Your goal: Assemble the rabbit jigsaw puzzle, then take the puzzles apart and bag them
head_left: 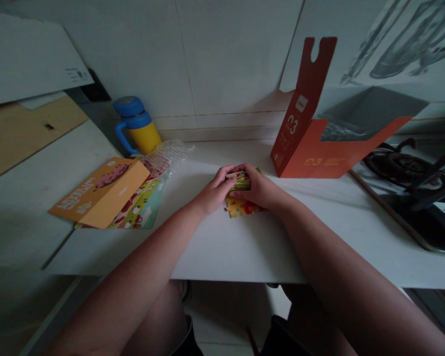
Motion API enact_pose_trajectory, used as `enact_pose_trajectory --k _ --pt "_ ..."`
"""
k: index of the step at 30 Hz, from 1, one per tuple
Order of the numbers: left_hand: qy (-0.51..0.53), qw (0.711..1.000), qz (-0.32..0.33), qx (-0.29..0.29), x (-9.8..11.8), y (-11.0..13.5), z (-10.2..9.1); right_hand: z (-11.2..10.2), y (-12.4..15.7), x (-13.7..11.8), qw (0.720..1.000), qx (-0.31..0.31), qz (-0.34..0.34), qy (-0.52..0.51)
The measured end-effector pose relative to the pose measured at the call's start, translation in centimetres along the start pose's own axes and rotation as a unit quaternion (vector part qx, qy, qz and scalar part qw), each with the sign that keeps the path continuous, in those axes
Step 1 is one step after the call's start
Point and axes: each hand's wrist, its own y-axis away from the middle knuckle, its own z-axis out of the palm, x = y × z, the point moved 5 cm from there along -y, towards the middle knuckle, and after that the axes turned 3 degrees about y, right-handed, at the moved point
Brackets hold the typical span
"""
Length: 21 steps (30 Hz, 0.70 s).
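Note:
Both hands meet near the middle of the white table [222, 252], wrapped round a small stack of cards [242, 183] with green printed pictures. My left hand [218, 188] grips the stack from the left, its thumb on the near side. From the right, my right hand [257, 187] closes round the other end. Beneath the hands lies a yellow and orange printed sheet or card [240, 207], partly covered by them. A bit of green print shows behind my right hand.
On the left lie an orange printed box [107, 190], a colourful printed sheet [144, 210] and bubble wrap [170, 153]. A blue and yellow jug [139, 123] stands behind them. At right stand an open orange-red carton [330, 160] and a black tray [422, 222] with dark metal parts.

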Motion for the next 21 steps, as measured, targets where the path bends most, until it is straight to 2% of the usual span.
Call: enact_pose_trajectory --k 3,7,11,15,19,21 --pt "0.027 0.999 0.029 0.002 0.0 0.0 0.5 0.8 -0.2 -0.8 0.999 0.014 -0.030 -0.012" --pt "0.028 0.998 0.061 0.005 0.0 -0.2 0.6 0.8 -0.4 -0.8 0.999 0.013 -0.028 0.013" --pt "0.037 0.998 0.049 0.025 -0.3 -0.4 0.3 0.0 -0.3 0.0 0.999 -0.006 0.002 0.048" --pt "0.046 0.998 0.035 0.009 -0.4 -0.4 0.3 0.0 0.0 -0.1 0.997 -0.010 0.004 0.080" --pt "-0.003 0.999 0.049 -0.003 0.2 -0.1 0.4 0.0 -0.3 -0.5 0.995 0.011 0.017 0.099" --pt "-0.055 0.997 0.058 0.024 0.6 -0.1 -0.2 -0.6 -0.4 -0.4 0.993 0.032 0.049 0.103"
